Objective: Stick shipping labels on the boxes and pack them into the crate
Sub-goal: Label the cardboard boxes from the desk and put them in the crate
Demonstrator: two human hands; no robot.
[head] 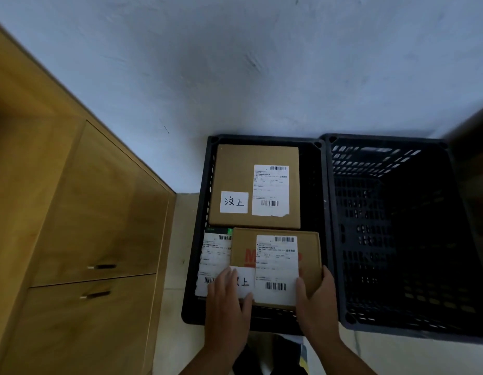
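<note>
A black crate (323,212) on the floor holds three labelled boxes. A large brown box (235,171) with a shipping label (270,189) and a white handwritten tag lies at the far end. Near me lies a smaller brown box (308,255) with red print and its own label (277,262); it overlaps a dark box (213,255) on the left. My left hand (227,296) lies flat on the small box's white tag. My right hand (316,296) grips the box's near right corner, thumb on top.
A second black crate (397,226) with nothing visible in it stands right beside the first. A wooden cabinet (94,226) with two handles runs along the left. A pale wall stands behind both crates. Something dark intrudes at the right edge.
</note>
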